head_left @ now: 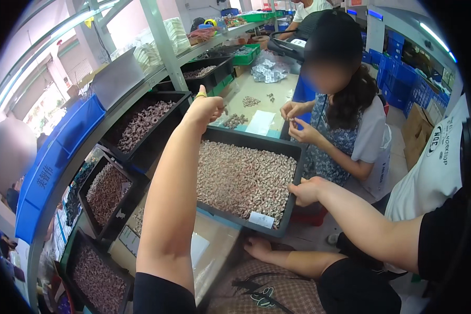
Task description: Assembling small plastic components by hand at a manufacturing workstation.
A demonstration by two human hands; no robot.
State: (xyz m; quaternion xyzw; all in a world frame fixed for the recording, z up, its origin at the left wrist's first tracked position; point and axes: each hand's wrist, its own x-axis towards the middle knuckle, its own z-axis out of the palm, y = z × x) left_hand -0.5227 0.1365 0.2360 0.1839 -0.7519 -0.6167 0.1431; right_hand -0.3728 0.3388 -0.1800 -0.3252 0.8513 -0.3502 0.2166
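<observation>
A black rectangular tray (pixel 296 178) of small pale, curled pieces (pixel 240 180) fills the middle of the view. Its near right corner juts past the table edge. My right hand (pixel 306 191) is closed on the tray's right rim, fingers beneath and thumb on the side. Stretched forward on the left, my left hand (pixel 206 108) is beyond the tray's far left corner with its fingers curled in and thumb up. Whatever those fingers hold, if anything, is hidden. My left forearm covers the tray's left side. A white paper label (pixel 261 220) lies on the pieces at the near corner.
Several black bins (pixel 146 125) of similar pieces line the left under a metal rack. A seated co-worker (pixel 332 112) pinches something small by the far table (pixel 235 99), where little piles lie. Another person's hand (pixel 257 248) rests at the near table edge, above a plaid apron (pixel 267 285).
</observation>
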